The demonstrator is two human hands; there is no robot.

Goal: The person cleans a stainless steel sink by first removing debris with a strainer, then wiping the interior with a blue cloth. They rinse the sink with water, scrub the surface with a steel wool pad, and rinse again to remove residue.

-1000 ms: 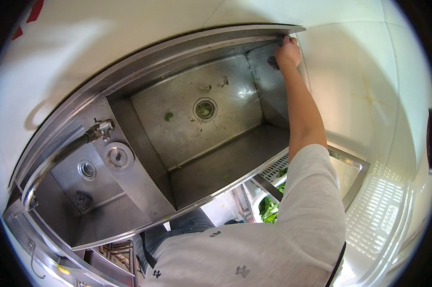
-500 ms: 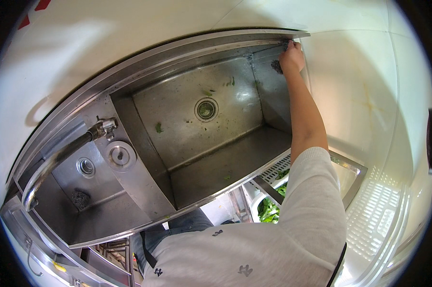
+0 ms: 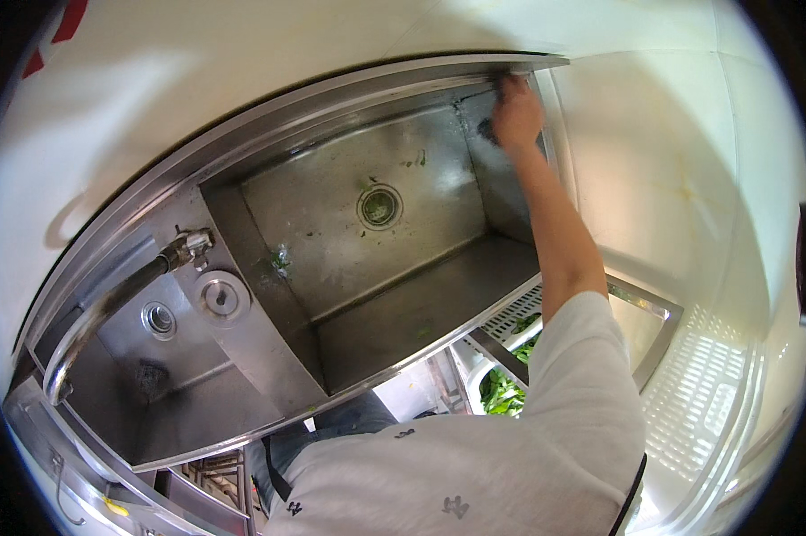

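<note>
My right hand (image 3: pixel 519 116) reaches to the far right corner of the large steel sink basin (image 3: pixel 403 304), just under the back rim. Its fingers are closed and blurred by motion. Dark wiry mesh, which looks like a steel wool scourer, shows at the fingers, mostly hidden by the hand. Beside the hand, a dark patch (image 3: pixel 488 131) lies on the right wall; whether it is scourer or reflection I cannot tell. Green leaf scraps lie around the drain (image 3: pixel 380 207). A glinting wet spot (image 3: pixel 280 261) shows by the left wall. My left hand is out of view.
A metal faucet (image 3: pixel 108 304) arches over the smaller left basin, where a second wiry scourer (image 3: pixel 151 380) lies. A round steel drain lid (image 3: pixel 221 297) rests on the divider. White perforated crates (image 3: pixel 706 384) stand at the right; green leaves (image 3: pixel 501 393) are below the sink's front edge.
My right hand has moved a little to the left along the back rim. The green scrap near the left wall has shifted toward that wall, where a wet glint now shows.
</note>
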